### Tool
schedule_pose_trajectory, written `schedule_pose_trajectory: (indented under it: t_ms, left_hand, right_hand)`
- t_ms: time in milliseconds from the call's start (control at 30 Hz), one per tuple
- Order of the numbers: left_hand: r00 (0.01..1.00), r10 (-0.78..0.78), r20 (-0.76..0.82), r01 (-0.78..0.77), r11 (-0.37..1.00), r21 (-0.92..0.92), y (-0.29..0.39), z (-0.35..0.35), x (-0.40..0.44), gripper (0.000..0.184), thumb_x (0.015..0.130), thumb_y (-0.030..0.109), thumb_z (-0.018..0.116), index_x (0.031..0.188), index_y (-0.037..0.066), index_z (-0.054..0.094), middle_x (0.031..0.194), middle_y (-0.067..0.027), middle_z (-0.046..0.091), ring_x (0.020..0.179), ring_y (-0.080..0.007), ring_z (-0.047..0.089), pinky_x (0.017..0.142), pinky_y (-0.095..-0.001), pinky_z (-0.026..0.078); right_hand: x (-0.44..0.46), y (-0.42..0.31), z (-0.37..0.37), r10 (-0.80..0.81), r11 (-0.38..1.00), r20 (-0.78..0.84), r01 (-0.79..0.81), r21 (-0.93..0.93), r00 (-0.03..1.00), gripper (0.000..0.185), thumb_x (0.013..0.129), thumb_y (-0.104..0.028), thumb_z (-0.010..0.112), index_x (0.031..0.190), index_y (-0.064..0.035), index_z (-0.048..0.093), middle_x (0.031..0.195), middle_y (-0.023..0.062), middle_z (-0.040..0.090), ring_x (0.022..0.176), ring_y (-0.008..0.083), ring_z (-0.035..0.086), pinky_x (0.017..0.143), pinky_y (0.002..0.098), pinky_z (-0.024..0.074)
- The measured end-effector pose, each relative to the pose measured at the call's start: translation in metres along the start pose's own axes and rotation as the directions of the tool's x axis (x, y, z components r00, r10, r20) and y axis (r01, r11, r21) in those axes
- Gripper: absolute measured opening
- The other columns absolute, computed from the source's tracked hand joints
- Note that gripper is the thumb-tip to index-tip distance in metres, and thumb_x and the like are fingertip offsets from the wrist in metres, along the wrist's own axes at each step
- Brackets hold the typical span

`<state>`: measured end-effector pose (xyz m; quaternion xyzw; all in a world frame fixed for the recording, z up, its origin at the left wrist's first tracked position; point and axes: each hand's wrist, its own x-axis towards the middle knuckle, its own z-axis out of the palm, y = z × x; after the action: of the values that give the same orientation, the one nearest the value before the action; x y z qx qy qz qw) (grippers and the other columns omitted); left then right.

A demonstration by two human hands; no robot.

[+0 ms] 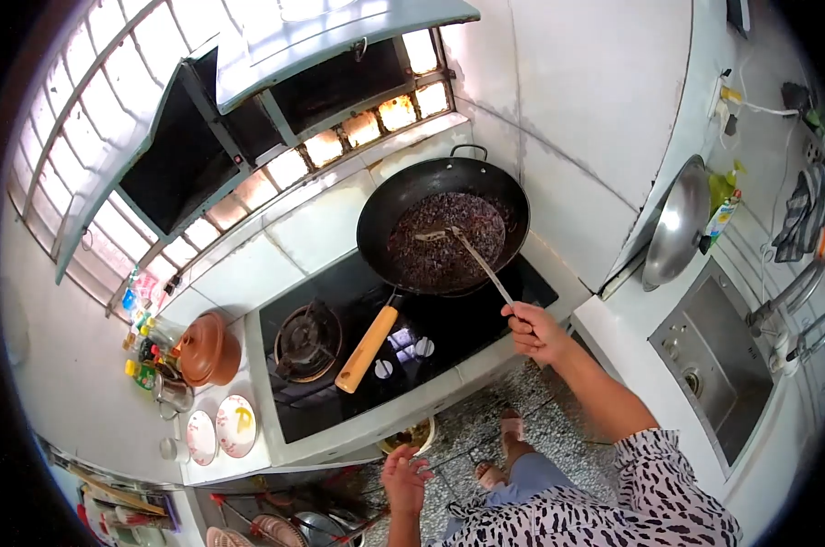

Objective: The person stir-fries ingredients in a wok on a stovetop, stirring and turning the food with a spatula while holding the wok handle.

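My right hand point(536, 334) is closed round the handle of a metal spatula point(479, 258). The spatula's head lies among dark, shredded food point(431, 260) in a black wok point(383, 205). The wok stands on the right burner of a black gas stove point(317, 401), its wooden handle point(368, 349) reaching toward the stove's front. Nothing shows in my left hand point(405, 480), which hangs in front of the stove with its fingers loosely apart. It is clear of the wok handle.
Left of the stove are a clay pot point(209, 349), two plates point(237, 426) and several bottles. A range hood point(340, 46) hangs above. On the right stand a large metal lid point(677, 223) and a sink point(718, 360). A bin point(408, 436) sits below the stove's front.
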<state>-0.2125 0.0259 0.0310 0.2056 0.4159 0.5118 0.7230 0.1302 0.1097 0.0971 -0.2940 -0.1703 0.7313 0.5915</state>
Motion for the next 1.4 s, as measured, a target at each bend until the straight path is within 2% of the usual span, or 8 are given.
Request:
schedule_pose_trajectory:
  t_ms: [167,233,500,567,667,867,1133,1400]
  left_hand:
    - [0.996,0.089,0.024,-0.089,0.996,0.016,0.013,0.015,0.021,0.026,0.085,0.017,0.049,0.107,0.004,0.047,0.097,-0.0114,0.056,0.071,-0.0210,0.058,0.050,-0.0315,0.050]
    - [0.996,0.092,0.017,-0.093,0.995,0.046,0.023,0.026,0.035,0.030,0.084,0.023,0.052,0.107,0.005,0.046,0.097,-0.0100,0.054,0.072,-0.0202,0.057,0.049,-0.0304,0.050]
    - [0.976,0.206,0.075,-0.206,0.978,0.000,0.037,0.092,0.079,0.051,0.080,0.033,0.058,0.119,0.008,0.037,0.110,-0.0081,0.045,0.076,-0.0174,0.053,0.053,-0.0255,0.048]
    - [0.956,0.283,0.083,-0.282,0.959,-0.021,0.037,0.105,0.088,0.061,0.078,0.037,0.060,0.126,0.012,0.030,0.120,-0.0064,0.038,0.078,-0.0177,0.053,0.054,-0.0271,0.048]
    - [0.902,0.426,0.070,-0.415,0.900,-0.134,0.038,0.116,0.099,0.063,0.077,0.034,0.061,0.126,0.011,0.029,0.122,-0.0055,0.036,0.086,-0.0208,0.052,0.055,-0.0284,0.050]
    - [0.873,0.487,-0.025,-0.482,0.855,-0.191,0.046,0.126,0.117,0.068,0.074,0.041,0.063,0.125,0.012,0.030,0.118,-0.0032,0.041,0.096,-0.0189,0.048,0.068,-0.0307,0.046]
    - [0.827,0.563,0.015,-0.556,0.820,-0.139,0.054,0.110,0.134,0.051,0.073,0.035,0.064,0.110,0.006,0.043,0.116,-0.0114,0.043,0.097,-0.0217,0.048,0.070,-0.0317,0.045]
    - [0.840,0.542,0.013,-0.542,0.840,-0.029,0.063,0.109,0.131,0.046,0.076,0.026,0.059,0.108,0.000,0.040,0.112,-0.0176,0.045,0.094,-0.0254,0.051,0.071,-0.0338,0.047]
  right_hand:
    - [-0.011,-0.066,0.027,-0.191,0.733,-0.168,0.026,-0.680,0.967,0.023,0.087,-0.021,0.043,0.099,-0.0038,0.053,0.052,-0.0033,0.038,0.042,0.0048,0.035,0.039,0.0190,0.0288]
    - [-0.003,-0.097,0.021,-0.401,0.075,0.153,0.199,-0.977,0.903,0.021,0.083,-0.012,0.046,0.097,-0.0005,0.056,0.056,-0.0009,0.044,0.049,0.0056,0.039,0.044,0.0209,0.0316]
    - [0.007,-0.164,0.067,-0.396,-0.432,0.200,0.010,-0.902,0.896,0.023,0.070,-0.011,0.055,0.092,-0.0055,0.060,0.058,0.0102,0.054,0.050,0.0188,0.050,0.051,0.0307,0.0410]
    - [0.023,-0.178,0.060,-0.370,-0.685,0.407,0.051,-0.727,0.835,0.025,0.068,-0.014,0.057,0.093,-0.0096,0.061,0.063,0.0144,0.057,0.056,0.0281,0.056,0.055,0.0363,0.0444]
    - [0.038,-0.205,0.111,-0.238,-0.759,0.126,-0.103,-0.643,0.963,0.020,0.068,-0.015,0.057,0.087,-0.0109,0.061,0.078,0.0118,0.060,0.076,0.0290,0.057,0.069,0.0392,0.0448]
    - [0.096,-0.251,0.158,0.124,-0.867,0.287,0.245,-0.434,0.950,0.017,0.065,-0.014,0.057,0.079,-0.0093,0.066,0.071,0.0079,0.061,0.069,0.0254,0.058,0.065,0.0338,0.0464]
    - [0.137,-0.241,0.205,0.260,-0.951,-0.354,0.175,-0.253,0.899,0.015,0.056,-0.010,0.057,0.068,-0.0056,0.065,0.066,0.0097,0.061,0.066,0.0220,0.058,0.056,0.0321,0.0448]
    - [0.142,-0.182,0.079,-0.023,-0.888,-0.093,-0.063,-0.455,0.995,0.011,0.061,-0.008,0.056,0.071,-0.0058,0.061,0.069,0.0138,0.060,0.069,0.0306,0.059,0.060,0.0400,0.0467]
